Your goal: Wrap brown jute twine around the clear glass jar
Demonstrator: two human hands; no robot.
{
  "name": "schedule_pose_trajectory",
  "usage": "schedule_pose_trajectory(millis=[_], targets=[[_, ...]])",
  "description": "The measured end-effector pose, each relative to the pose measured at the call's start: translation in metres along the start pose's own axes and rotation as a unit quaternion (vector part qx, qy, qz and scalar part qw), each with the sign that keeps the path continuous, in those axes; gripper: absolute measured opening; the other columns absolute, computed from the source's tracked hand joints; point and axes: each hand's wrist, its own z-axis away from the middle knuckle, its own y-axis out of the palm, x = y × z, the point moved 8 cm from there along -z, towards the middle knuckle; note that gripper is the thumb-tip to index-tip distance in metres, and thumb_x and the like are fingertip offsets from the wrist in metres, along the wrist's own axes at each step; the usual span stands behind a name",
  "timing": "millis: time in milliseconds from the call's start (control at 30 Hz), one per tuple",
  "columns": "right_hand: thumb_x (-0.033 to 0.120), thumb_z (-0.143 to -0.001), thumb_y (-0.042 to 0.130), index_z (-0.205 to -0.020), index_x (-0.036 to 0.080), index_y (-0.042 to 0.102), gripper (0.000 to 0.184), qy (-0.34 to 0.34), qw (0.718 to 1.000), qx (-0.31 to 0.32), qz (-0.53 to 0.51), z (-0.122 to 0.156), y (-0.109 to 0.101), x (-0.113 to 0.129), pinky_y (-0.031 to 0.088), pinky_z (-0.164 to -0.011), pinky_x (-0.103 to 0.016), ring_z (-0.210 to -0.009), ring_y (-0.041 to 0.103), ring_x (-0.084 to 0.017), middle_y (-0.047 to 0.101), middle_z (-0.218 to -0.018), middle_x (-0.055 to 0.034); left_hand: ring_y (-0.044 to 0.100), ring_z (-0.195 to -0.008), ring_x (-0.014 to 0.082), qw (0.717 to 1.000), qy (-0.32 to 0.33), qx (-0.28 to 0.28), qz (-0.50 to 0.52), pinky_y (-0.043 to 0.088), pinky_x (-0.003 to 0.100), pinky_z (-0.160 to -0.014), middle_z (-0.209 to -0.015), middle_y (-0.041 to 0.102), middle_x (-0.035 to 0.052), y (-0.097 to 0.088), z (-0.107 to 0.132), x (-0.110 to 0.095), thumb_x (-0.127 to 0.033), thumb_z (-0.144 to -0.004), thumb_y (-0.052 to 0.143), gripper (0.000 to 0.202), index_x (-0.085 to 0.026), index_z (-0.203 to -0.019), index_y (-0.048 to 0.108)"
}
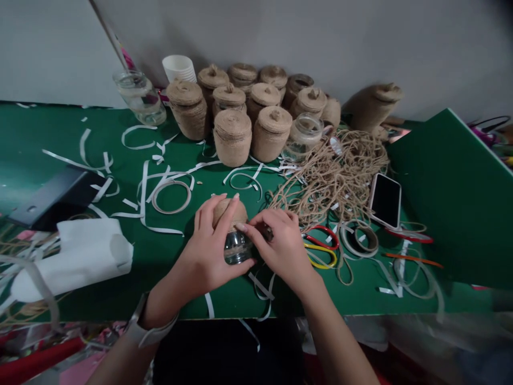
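Observation:
A glass jar [237, 248] stands partly wrapped in jute twine [230, 214]; its upper part is covered and the lower glass is bare. Curled around its side is my left hand [210, 243], with fingers over the top and the thumb near the base. My right hand [280, 240] pinches at the lower edge of the wound twine, its thumb against the jar. The strand between those fingers is mostly hidden. Just right of this hand lie scissors with red and yellow handles [320, 259].
Several twine-wrapped jars [232, 139] stand along the wall, beside bare glass jars [140, 99]. A loose twine heap [336, 171] lies at the right, near a phone [385, 200], tape rolls [358, 238] and a green board [452, 198]. White strips [144, 192] litter the table; a white roll [76, 256] lies left.

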Motion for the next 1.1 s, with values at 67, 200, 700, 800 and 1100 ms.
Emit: schedule_pose_trajectory(millis=[67,200,700,800,1100], targets=[[0.037,-0.092,0.063,-0.077,0.022,0.062,0.021,-0.015,1.0,-0.017,-0.006,-0.003,-0.008,-0.004,0.033,-0.084,-0.034,-0.078,0.059,-0.015,0.065,-0.074,0.0027,0.026,-0.143,0.0414,1.0,-0.009,-0.009,0.02,0.031,0.06,-0.115,-0.149,0.024,0.02,0.001,0.002,0.005,-0.043,-0.075,0.077,0.101,-0.021,-0.154,0.019],[0.036,-0.09,0.066,-0.071,0.022,0.059,0.025,-0.028,0.997,-0.071,-0.003,-0.004,-0.021,-0.013,0.034,-0.079,-0.032,-0.071,0.056,-0.014,0.061,-0.068,0.0039,0.021,-0.146,0.0388,0.995,-0.027,-0.024,0.097,0.025,0.058,-0.119,-0.152,0.019,0.0167,0.002,0.007,0.017,-0.045,-0.074,0.077,0.105,-0.025,-0.155,0.015],[0.032,-0.095,0.059,-0.071,0.02,0.052,0.027,-0.027,0.995,-0.09,0.043,0.006,0.002,-0.01,0.034,-0.082,-0.032,-0.071,0.054,-0.014,0.058,-0.068,0.0034,0.016,-0.149,0.0427,0.993,-0.039,-0.034,0.111,0.027,0.061,-0.116,-0.158,0.013,0.0193,0.013,0.017,0.03,-0.062,-0.077,0.069,0.113,-0.026,-0.157,-0.001],[0.032,-0.095,0.057,-0.071,0.021,0.051,0.028,-0.021,0.994,-0.094,0.045,0.006,0.005,-0.006,0.034,-0.083,-0.032,-0.071,0.054,-0.014,0.058,-0.068,0.0031,0.02,-0.147,0.0453,0.998,-0.029,-0.037,0.04,0.024,0.066,-0.114,-0.157,0.019,0.0251,0.004,0.021,0.025,-0.065,-0.078,0.066,0.114,-0.019,-0.157,-0.001],[0.031,-0.095,0.056,-0.072,0.021,0.053,0.026,-0.013,0.994,-0.088,0.061,0.005,0.009,0.001,0.033,-0.085,-0.035,-0.073,0.055,-0.016,0.061,-0.071,0.0015,0.014,-0.145,0.0553,0.986,0.038,0.024,-0.162,0.014,0.074,-0.111,-0.156,0.022,0.0358,-0.009,-0.007,-0.021,-0.078,-0.061,0.07,0.131,0.0,-0.153,0.02]])
